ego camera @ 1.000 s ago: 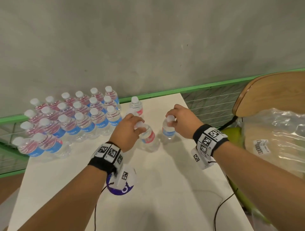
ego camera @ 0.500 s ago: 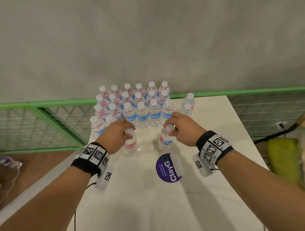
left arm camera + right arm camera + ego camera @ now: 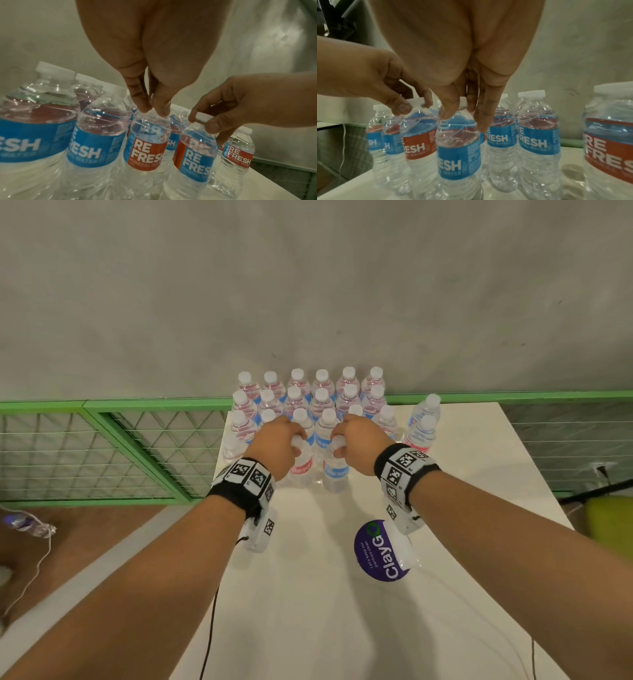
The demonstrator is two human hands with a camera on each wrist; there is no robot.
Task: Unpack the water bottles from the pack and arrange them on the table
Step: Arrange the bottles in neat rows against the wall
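My left hand [image 3: 279, 445] pinches the white cap of a red-labelled water bottle [image 3: 301, 469] from above. My right hand [image 3: 358, 445] grips the cap of a blue-labelled bottle [image 3: 335, 472] the same way. The two held bottles are upright and side by side, just in front of a block of several upright bottles [image 3: 322, 402] at the far end of the white table [image 3: 325, 611]. In the left wrist view my fingertips [image 3: 144, 108] close on the red-labelled bottle's [image 3: 147, 146] neck. In the right wrist view my fingers [image 3: 447, 112] surround the blue-labelled bottle's [image 3: 458, 148] cap.
Two more bottles [image 3: 423, 426] stand apart at the back right. A purple round sticker [image 3: 380, 549] lies on the table near my right wrist. A green mesh fence [image 3: 102, 446] runs behind and to the left of the table. A yellow-green object [image 3: 609, 522] sits off the right edge.
Both hands have carried their bottles away from me, up to the front row of the bottle block. The head view has swung left, so the chair and plastic pack are out of sight.
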